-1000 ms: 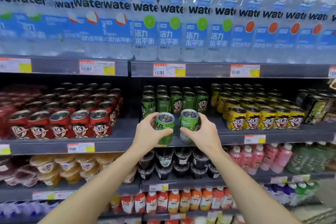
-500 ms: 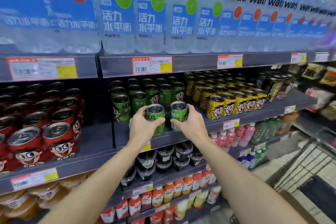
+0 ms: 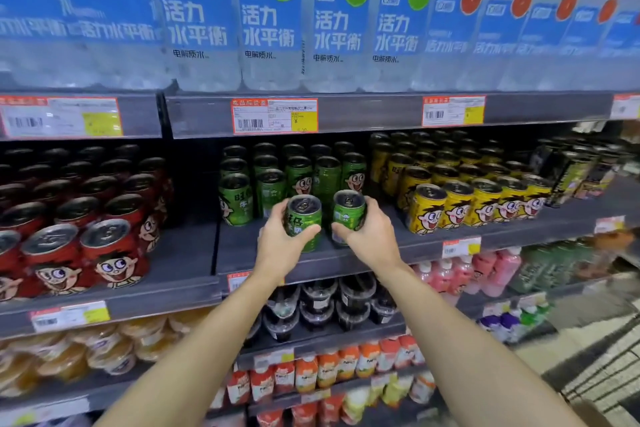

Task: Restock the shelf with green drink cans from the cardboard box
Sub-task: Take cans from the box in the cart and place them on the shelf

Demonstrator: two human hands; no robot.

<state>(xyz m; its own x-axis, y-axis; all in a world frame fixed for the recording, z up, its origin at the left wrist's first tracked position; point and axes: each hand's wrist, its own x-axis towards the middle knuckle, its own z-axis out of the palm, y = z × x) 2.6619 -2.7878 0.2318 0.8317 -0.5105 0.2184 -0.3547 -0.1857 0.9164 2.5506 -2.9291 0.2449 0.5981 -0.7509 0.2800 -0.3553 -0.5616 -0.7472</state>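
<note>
both hands' fingers stay clamped on green cans (image 3: pixel 304 220), now lower, over the shelf (image 3: pixel 194 263)

two bare arms reaching forward to the middle shelf (image 3: pixel 194 253). left hand (image 3: pixel 280 246) gripping one green can (image 3: pixel 304 220), right hand (image 3: pixel 372 236) gripping another green can (image 3: pixel 348 215), both upright, side by side, just apart, in front of the rows of green cans (image 3: pixel 298 173). red cans (image 3: pixel 86 218) to the left, yellow cans (image 3: pixel 467 194) to the right. water bottles (image 3: pixel 270 17) with blue labels above, price tags (image 3: pixel 274 115) on the shelf edge. dark cups (image 3: pixel 322 305) and small orange bottles (image 3: pixel 329 369) on lower shelves.
</note>
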